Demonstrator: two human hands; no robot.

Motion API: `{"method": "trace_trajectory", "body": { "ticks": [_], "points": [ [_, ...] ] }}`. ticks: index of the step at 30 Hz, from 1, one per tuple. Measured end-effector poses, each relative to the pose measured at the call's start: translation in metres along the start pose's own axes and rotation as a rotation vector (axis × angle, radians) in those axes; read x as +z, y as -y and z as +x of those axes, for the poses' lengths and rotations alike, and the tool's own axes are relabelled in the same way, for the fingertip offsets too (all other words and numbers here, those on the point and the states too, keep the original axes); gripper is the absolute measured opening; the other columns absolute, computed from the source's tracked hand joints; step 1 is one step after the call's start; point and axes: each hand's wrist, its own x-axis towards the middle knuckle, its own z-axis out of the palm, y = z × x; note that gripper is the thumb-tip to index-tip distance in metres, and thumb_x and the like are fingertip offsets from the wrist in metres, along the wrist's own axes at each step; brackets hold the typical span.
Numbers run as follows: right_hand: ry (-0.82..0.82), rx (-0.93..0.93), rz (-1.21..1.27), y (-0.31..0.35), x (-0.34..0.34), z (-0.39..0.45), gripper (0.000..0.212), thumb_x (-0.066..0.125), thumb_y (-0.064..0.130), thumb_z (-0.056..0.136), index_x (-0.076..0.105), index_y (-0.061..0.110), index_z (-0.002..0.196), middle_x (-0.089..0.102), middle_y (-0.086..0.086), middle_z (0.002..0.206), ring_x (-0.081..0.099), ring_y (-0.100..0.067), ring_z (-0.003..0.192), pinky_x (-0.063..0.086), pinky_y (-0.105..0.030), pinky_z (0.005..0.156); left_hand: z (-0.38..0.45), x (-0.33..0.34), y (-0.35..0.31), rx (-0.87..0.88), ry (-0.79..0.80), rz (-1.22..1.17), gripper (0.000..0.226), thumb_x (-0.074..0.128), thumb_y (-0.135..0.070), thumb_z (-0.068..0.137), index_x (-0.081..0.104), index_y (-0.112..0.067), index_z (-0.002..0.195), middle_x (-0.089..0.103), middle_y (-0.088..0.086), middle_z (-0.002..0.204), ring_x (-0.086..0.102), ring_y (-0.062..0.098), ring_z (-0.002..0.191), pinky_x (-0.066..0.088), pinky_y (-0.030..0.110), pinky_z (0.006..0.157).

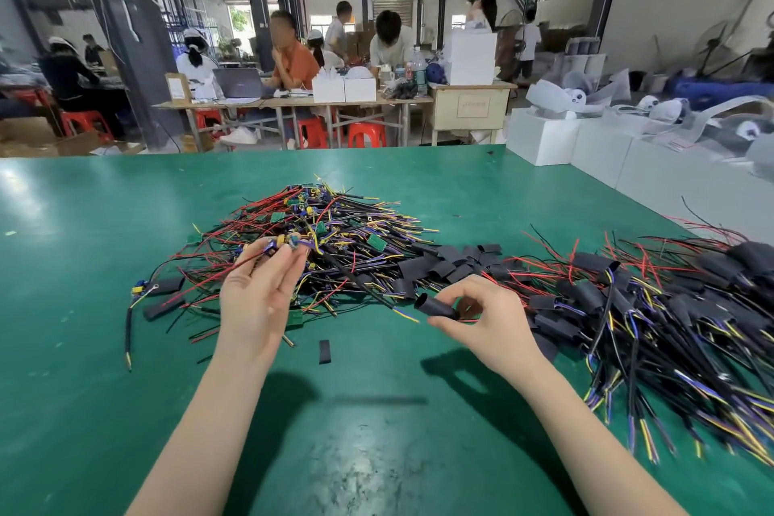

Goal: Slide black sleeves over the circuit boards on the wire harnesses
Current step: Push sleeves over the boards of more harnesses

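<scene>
While the left hand (256,297) is raised above the green worktop (83,327), its fingers (289,262) pinch the component end of a wire harness (279,246), whose red and black leads trail down to the left. The part pinched looks like a small circuit board with yellow and blue pieces, though motion blur makes that uncertain. The right hand (481,318) holds a black sleeve (435,306) between curled fingers and thumb, its open mouth turned toward the left hand, the two well apart. Behind both hands lies a heap of unsleeved harnesses (335,239) with bare green boards. A pile of sleeved harnesses (653,306) spreads to the right, and loose sleeves (452,262) lie between the heaps.
</scene>
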Motion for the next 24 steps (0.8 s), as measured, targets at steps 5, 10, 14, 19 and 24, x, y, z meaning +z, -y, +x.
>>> {"method": "trace_trajectory", "body": {
  "ticks": [5,10,14,19,24],
  "points": [
    [0.065,0.025,0.104,0.005,-0.004,-0.003,0.018,0.085,0.014,0.067,0.074,0.02,0.08,0.068,0.007,0.078,0.062,-0.017,0.07,0.051,-0.039,0.071,-0.004,0.001,0.004,-0.128,-0.039,-0.108,0.015,0.046,0.002,0.096,0.055,-0.009,0.096,0.074,0.002,0.078,0.072,0.01,0.08,0.056,0.018,0.078],
    [0.102,0.017,0.154,0.009,-0.007,-0.003,0.022,0.086,0.014,0.065,0.074,0.018,0.083,0.069,0.006,0.082,0.063,-0.017,0.073,0.052,-0.037,0.073,-0.002,-0.003,0.005,-0.174,-0.101,-0.141,0.01,0.049,0.0,0.096,0.055,-0.008,0.094,0.074,0.004,0.078,0.072,0.01,0.081,0.056,0.017,0.079],
    [0.134,0.011,0.195,0.011,-0.009,-0.005,0.022,0.086,0.014,0.066,0.074,0.019,0.084,0.069,0.006,0.084,0.063,-0.015,0.073,0.053,-0.034,0.074,0.0,-0.006,0.004,-0.17,-0.083,-0.108,0.012,0.049,0.001,0.095,0.056,-0.008,0.092,0.074,0.004,0.079,0.072,0.011,0.082,0.057,0.018,0.079],
    [0.122,0.039,0.265,0.011,-0.01,-0.003,0.023,0.086,0.015,0.066,0.073,0.02,0.083,0.07,0.004,0.083,0.064,-0.015,0.074,0.053,-0.031,0.075,0.004,-0.011,0.003,-0.141,-0.08,-0.066,0.014,0.049,0.003,0.095,0.057,-0.008,0.093,0.074,0.003,0.077,0.073,0.011,0.08,0.057,0.019,0.078],
    [0.132,0.015,0.299,0.012,-0.014,-0.002,0.025,0.086,0.014,0.066,0.072,0.025,0.083,0.071,0.005,0.083,0.066,-0.015,0.074,0.054,-0.034,0.077,0.008,-0.018,0.001,-0.134,-0.079,-0.073,0.015,0.05,0.004,0.094,0.057,-0.009,0.095,0.075,0.004,0.079,0.073,0.013,0.081,0.057,0.02,0.078]
  ]
}}
